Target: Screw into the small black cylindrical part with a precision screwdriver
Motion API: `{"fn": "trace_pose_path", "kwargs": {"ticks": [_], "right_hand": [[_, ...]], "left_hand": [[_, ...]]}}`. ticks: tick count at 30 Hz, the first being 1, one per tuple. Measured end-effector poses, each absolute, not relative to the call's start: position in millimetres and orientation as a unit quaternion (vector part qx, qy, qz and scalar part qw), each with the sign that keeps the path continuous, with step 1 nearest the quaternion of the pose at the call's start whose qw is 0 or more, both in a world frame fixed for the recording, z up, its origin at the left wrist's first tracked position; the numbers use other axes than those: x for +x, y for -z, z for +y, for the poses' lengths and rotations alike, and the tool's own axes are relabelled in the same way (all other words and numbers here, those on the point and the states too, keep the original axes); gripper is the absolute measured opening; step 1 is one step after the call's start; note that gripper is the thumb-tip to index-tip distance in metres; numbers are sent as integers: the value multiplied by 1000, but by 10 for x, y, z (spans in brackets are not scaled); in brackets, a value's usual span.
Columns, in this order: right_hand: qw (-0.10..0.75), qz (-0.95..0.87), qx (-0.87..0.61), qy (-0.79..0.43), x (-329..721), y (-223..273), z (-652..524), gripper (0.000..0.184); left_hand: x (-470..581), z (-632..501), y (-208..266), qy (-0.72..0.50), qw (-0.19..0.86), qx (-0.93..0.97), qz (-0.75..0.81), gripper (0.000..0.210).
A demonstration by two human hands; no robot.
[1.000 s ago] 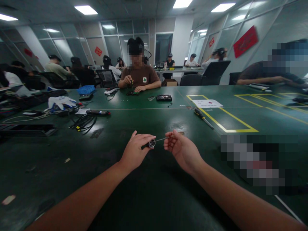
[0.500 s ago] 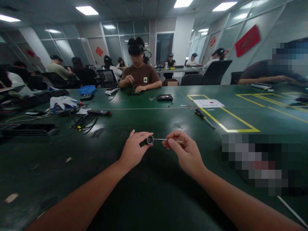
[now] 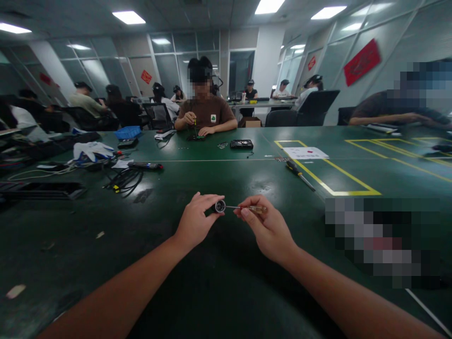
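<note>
In the head view my left hand [image 3: 197, 216] is closed around a small round metal-rimmed part [image 3: 220, 206], its open end turned towards me; its exact kind I cannot make out. My right hand [image 3: 270, 226] grips a screwdriver [image 3: 257, 209] by its clear amber handle. The thin shaft points left and its tip reaches the rim of the round part. Whether the tip sits inside or only touches the side I cannot tell. Both hands are held above the green table [image 3: 219, 296].
A yellow-black screwdriver [image 3: 300, 174] lies beyond my right hand, near a white sheet [image 3: 305, 153]. To the left are a pen-shaped electric driver [image 3: 144, 165], black cables [image 3: 125, 181], white gloves [image 3: 93, 150] and a blue basket [image 3: 127, 133]. A co-worker [image 3: 206, 110] sits opposite.
My right hand has shifted slightly left and its fingers have changed position on the screwdriver, so more of the handle shows. The left hand with the round part has hardly moved.
</note>
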State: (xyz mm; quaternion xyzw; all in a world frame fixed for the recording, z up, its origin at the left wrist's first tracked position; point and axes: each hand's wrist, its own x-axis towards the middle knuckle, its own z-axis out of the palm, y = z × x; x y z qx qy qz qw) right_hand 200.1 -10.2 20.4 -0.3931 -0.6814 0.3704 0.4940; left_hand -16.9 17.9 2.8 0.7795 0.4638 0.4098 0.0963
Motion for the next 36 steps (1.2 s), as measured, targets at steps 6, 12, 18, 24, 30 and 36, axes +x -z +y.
{"fn": "trace_pose_path", "kwargs": {"ticks": [6, 12, 18, 24, 30, 36], "right_hand": [[543, -571, -376, -487, 1953, -210, -33, 24], [577, -433, -347, -599, 1909, -224, 14, 27], [571, -362, -323, -663, 1967, -282, 47, 24], [597, -482, -330, -550, 1971, -266, -2, 23], [560, -555, -361, -498, 1974, -271, -38, 25], [549, -573, -366, -486, 1969, -247, -51, 23]], "left_hand": [[-171, 173, -47, -418, 79, 791, 440, 40], [-192, 191, -19, -429, 78, 784, 441, 41], [-208, 212, -14, -442, 81, 771, 451, 41], [-205, 211, -6, -438, 83, 774, 450, 41], [-213, 196, -13, -431, 80, 784, 441, 39], [-200, 180, -41, -425, 67, 790, 437, 37]]}}
